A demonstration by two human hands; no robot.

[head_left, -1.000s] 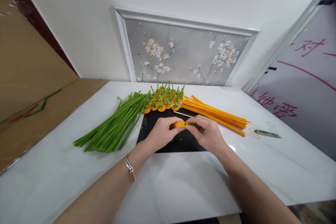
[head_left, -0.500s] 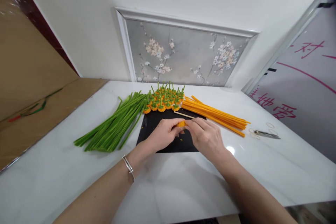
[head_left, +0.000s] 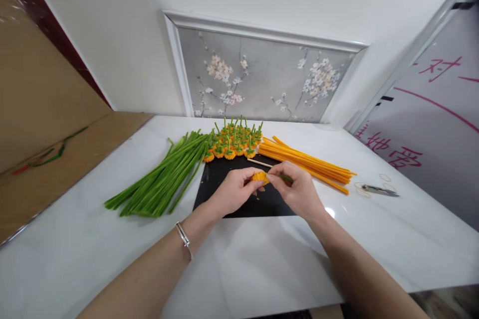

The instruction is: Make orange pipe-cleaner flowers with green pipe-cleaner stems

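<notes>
Over a black mat (head_left: pixel 213 189), my left hand (head_left: pixel 235 190) pinches a small orange ruffled piece (head_left: pixel 259 177) between thumb and fingers. My right hand (head_left: pixel 294 187) is closed at the right edge of that piece, its thumb and index finger pressed together; a bit of dark green shows between its fingers. What exactly the right fingertips grip is too small to tell. Behind the mat stand several orange pieces with green stems (head_left: pixel 235 139). A thin pale stick (head_left: pixel 260 163) lies at the mat's back part, just beyond my hands.
Green fuzzy stems (head_left: pixel 164 177) lie in a bundle at the left, orange ones (head_left: pixel 307 161) at the right. Scissors (head_left: pixel 379 190) and thin rings (head_left: pixel 384 178) rest farther right on the white table (head_left: pixel 239 264). Cardboard (head_left: pixel 123 127) borders the left side, a wall the back.
My right hand has turned and shifted slightly, its fingers drawn back a little from the orange piece. More of that piece and a bit of green now show. My left hand has barely moved.
</notes>
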